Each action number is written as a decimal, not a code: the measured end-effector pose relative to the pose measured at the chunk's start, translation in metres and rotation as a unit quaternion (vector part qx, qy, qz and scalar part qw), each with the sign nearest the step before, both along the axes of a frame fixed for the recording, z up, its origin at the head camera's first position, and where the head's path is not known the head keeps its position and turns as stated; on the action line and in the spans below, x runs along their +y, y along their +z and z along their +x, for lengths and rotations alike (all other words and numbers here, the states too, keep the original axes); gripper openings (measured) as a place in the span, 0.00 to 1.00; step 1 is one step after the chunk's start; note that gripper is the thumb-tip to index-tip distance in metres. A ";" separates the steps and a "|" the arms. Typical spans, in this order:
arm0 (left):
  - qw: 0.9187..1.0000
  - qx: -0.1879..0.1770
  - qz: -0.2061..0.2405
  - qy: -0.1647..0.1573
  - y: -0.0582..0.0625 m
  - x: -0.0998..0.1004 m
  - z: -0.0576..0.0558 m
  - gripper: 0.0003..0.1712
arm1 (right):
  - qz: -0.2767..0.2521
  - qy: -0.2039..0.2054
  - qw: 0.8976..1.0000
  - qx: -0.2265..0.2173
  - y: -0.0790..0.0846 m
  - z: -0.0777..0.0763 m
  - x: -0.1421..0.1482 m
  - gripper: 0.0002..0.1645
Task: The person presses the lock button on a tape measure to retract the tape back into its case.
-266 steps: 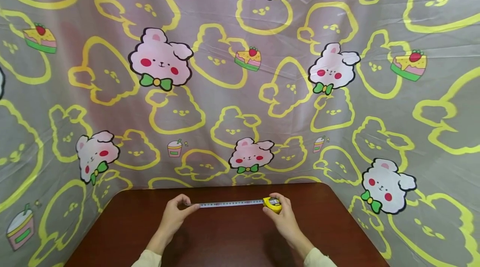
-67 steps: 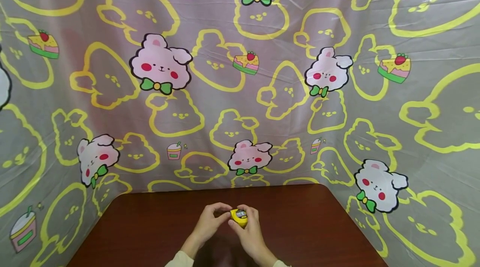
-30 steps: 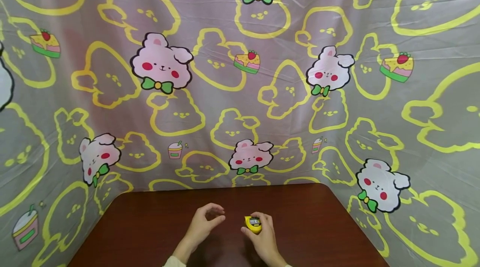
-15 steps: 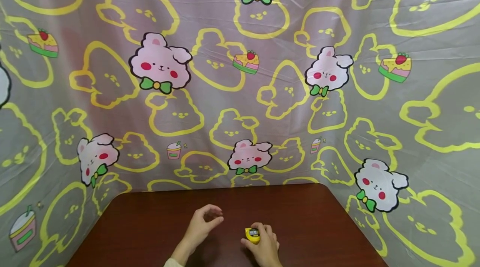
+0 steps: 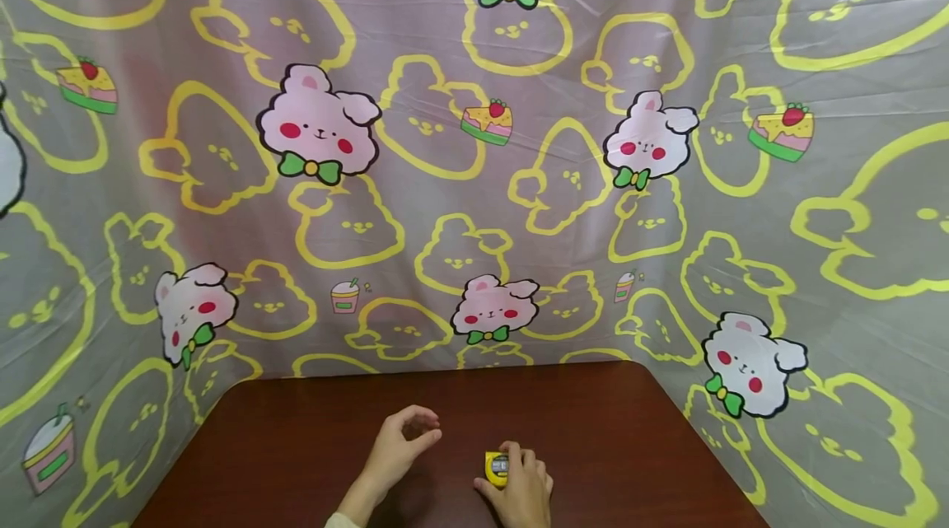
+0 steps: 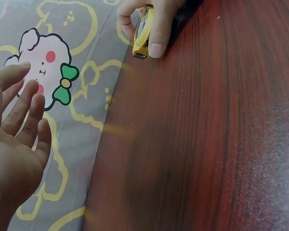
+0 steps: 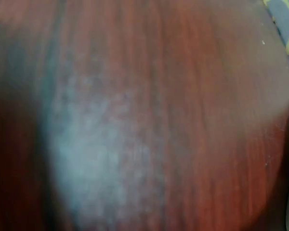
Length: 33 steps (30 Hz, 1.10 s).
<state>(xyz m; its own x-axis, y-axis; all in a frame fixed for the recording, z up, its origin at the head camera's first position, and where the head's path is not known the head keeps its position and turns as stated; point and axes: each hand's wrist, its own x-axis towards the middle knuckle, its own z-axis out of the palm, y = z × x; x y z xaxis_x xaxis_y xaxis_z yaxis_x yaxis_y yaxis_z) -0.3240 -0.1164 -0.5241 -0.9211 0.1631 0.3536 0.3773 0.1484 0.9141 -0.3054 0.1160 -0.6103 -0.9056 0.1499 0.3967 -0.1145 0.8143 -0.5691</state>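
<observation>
- We see the head view evenly and brightly lit, with soft sheen and fine creases on the printed plastic backdrop [image 5: 474, 141].
- We notice its pattern bending and stretching toward the edges, as a wide lens does.
- We find the dark wooden table [image 5: 296, 446] holding only faint shadows under the hands.
- In the left wrist view we get sharp wood grain nearby and a pale glare patch at lower right.
- We see the right wrist view badly blurred, with a broad whitish glare patch on the wood.
</observation>
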 end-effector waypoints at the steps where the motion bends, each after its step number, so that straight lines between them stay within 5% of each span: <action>1: 1.000 0.001 -0.001 -0.001 0.000 0.000 0.000 0.11 | 0.010 -0.002 1.000 0.006 -0.001 0.000 0.000 0.41; 22: 1.000 -0.001 -0.013 0.010 -0.004 -0.013 0.007 0.11 | 0.017 0.007 0.999 0.039 -0.004 0.002 -0.007 0.44; 33: 0.989 0.100 -0.109 0.024 -0.008 -0.022 0.005 0.13 | -0.030 0.049 0.998 0.017 0.001 -0.001 0.003 0.53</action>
